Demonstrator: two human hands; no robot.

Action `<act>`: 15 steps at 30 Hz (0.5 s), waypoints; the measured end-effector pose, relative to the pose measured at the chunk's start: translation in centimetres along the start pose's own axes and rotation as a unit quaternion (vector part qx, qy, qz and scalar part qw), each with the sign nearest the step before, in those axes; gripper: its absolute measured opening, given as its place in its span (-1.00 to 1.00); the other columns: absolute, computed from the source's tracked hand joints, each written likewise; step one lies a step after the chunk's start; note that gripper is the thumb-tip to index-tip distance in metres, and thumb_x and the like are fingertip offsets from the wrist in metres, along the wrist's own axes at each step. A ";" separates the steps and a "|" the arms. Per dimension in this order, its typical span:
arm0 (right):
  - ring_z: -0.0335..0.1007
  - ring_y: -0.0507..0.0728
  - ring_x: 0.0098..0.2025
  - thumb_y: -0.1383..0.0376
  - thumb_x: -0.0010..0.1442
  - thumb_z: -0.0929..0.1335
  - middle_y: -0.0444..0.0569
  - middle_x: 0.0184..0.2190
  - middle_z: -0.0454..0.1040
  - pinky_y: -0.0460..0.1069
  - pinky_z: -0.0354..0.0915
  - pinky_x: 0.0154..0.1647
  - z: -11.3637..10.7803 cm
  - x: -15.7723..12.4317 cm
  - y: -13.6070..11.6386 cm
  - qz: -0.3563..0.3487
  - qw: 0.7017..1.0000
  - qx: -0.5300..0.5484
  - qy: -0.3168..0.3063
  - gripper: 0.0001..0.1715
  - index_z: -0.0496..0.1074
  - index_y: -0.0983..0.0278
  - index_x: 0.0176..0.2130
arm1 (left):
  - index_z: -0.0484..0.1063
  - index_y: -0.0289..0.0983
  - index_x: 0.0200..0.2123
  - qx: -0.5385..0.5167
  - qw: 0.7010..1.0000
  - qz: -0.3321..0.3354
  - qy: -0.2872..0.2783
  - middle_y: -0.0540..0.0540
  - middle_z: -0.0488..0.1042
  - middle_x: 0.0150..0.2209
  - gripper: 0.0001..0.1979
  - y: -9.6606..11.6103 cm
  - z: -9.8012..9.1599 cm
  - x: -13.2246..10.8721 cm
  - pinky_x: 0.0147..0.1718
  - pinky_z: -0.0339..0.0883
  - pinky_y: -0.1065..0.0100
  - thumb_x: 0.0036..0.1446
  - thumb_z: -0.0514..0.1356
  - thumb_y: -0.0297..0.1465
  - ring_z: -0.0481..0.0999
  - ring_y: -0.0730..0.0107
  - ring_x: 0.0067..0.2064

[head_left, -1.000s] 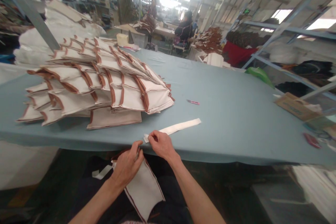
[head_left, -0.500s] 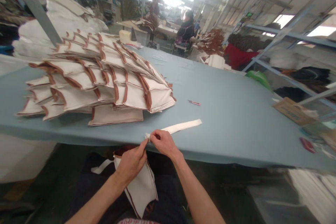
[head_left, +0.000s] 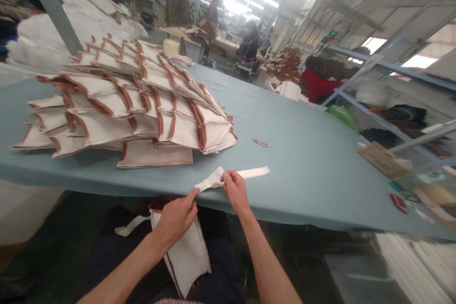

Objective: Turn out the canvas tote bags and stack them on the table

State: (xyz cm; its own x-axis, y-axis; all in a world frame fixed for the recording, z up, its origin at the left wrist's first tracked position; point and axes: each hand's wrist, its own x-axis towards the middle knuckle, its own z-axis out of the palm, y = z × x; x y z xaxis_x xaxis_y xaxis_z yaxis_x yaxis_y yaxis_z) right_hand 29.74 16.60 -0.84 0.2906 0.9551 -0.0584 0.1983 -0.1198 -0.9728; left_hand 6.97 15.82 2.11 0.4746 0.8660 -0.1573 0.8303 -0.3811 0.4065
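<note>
A white strip (head_left: 253,172) lies along the table's front edge, and a wider whitish flap (head_left: 214,178) rises from its near part. My right hand (head_left: 235,191) is closed, pinching the strip at this flap between thumb and fingertips. My left hand (head_left: 177,218) has its fingertips closed on the strip's left end at the table edge; the thumb's grip is partly hidden. Below that hand, a cream fabric piece (head_left: 188,256) with brown edging hangs over my lap. Another white strip (head_left: 132,226) trails from its upper left.
A large stack of cream pieces with brown edges (head_left: 178,128) covers the left of the blue-grey table (head_left: 302,161). Small thread snips (head_left: 261,143) lie beyond the strip. A cardboard box (head_left: 383,161) and dark red item (head_left: 398,203) sit at right. A person (head_left: 249,45) sits far back.
My right hand has moved slightly right, away from the left fingertips, and the whitish flap now stands up between the hands. My left hand stays at the strip's end.
</note>
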 end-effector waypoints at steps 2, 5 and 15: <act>0.41 0.01 -0.46 0.04 0.59 0.45 -0.18 -0.35 0.51 -0.08 0.43 -0.42 -0.1 -0.3 0.4 0.007 1.000 0.014 0.001 -0.61 0.54 0.31 -0.14 | 0.49 -0.27 0.37 -0.002 1.000 -0.010 0.000 -0.09 0.73 -0.09 -0.63 0.2 -0.4 0.0 0.01 0.73 0.01 0.59 0.28 -0.34 0.80 0.16 -0.08; 0.41 0.00 -0.46 0.06 0.58 0.46 -0.19 -0.37 0.49 -0.08 0.43 -0.42 0.1 -0.7 0.9 0.012 1.000 0.028 -0.004 -0.61 0.53 0.31 -0.17 | 0.40 -0.26 0.46 0.009 1.000 -0.015 -0.005 -0.12 0.75 -0.05 -0.56 1.0 -0.8 0.1 0.05 0.72 -0.01 0.62 0.23 -0.37 0.81 0.13 -0.05; 0.42 0.01 -0.45 0.10 0.56 0.49 -0.20 -0.38 0.49 -0.07 0.44 -0.39 -0.3 -1.3 0.9 0.011 0.997 0.069 -0.025 -0.65 0.54 0.31 -0.17 | 0.39 -0.25 0.48 0.107 0.991 0.000 -0.082 -0.13 0.75 -0.05 -0.52 3.3 -0.7 1.4 0.08 0.72 -0.09 0.60 0.27 -0.35 0.81 0.11 -0.07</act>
State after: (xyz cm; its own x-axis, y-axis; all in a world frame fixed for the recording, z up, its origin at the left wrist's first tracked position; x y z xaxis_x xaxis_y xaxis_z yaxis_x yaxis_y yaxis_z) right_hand 29.79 15.18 -1.62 0.2456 0.9655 -0.0871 0.0617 -0.1053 -0.9925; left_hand 10.17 15.99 3.82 0.5018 0.8083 -0.3078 0.8645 -0.4568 0.2099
